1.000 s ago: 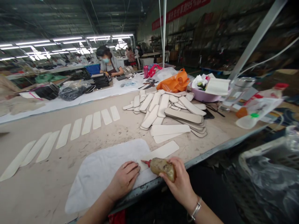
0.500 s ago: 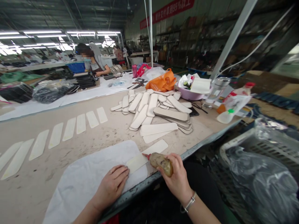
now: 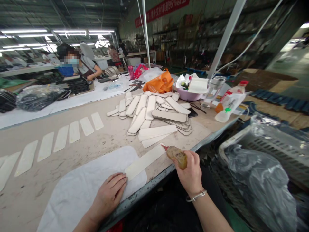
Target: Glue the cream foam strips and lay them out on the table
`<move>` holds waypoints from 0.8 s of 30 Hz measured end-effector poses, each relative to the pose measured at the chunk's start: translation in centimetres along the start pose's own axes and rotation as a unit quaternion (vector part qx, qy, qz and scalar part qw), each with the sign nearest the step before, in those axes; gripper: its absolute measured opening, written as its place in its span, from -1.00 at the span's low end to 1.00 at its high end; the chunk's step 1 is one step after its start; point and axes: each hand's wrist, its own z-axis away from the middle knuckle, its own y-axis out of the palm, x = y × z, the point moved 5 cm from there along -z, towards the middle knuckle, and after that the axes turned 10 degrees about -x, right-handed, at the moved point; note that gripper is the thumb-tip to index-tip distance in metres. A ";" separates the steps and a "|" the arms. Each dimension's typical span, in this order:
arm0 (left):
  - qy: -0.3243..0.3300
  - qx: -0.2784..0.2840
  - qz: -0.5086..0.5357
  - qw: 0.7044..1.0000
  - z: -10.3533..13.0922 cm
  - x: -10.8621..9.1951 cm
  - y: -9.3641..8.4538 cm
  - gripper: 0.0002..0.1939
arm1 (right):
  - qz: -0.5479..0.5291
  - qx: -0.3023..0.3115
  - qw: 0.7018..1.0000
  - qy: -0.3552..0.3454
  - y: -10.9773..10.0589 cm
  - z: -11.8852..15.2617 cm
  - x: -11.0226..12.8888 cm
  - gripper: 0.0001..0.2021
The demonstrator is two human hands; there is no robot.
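Observation:
My right hand [image 3: 189, 170] is wrapped round a yellowish glue bottle [image 3: 177, 156] with a red nozzle. The bottle is tilted, its tip at the far right end of a long cream strip [image 3: 147, 161]. My left hand [image 3: 112, 191] lies flat with fingers stretched out, its fingertips on the near left end of that strip. Under the strip's left part is a white sheet [image 3: 91, 174] with rounded corners. Several similar strips [image 3: 61, 138] lie in a row at the left. Beyond my hands is a heap of padded strips [image 3: 146, 111], with a stack [image 3: 171, 116] at its right side.
An orange bag [image 3: 159, 82], a purple basin [image 3: 189, 94], a clear bottle [image 3: 213, 91] and a green-tipped squeeze bottle [image 3: 224, 112] stand at the back right. A plastic-lined crate [image 3: 231, 141] is beside the table's edge. A masked co-worker [image 3: 84, 66] sits across.
My right hand has moved the glue bottle rightward along the strip, from near its middle to its far end. My left hand still rests on the near end. The camera view has shifted slightly.

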 end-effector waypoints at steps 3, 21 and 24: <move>0.000 0.000 0.003 1.000 -0.1 -0.1 0.0 -0.75 | 0.000 -0.011 1.000 -0.011 -0.3 -0.1 0.2 -0.65; -0.034 0.021 0.019 0.999 0.1 0.0 0.0 -0.75 | -0.268 0.198 0.943 -0.024 3.4 4.1 6.2 -0.63; -0.034 0.015 0.025 0.999 0.1 0.0 0.1 -0.75 | -0.281 0.206 0.937 -0.020 3.1 4.2 6.1 -0.64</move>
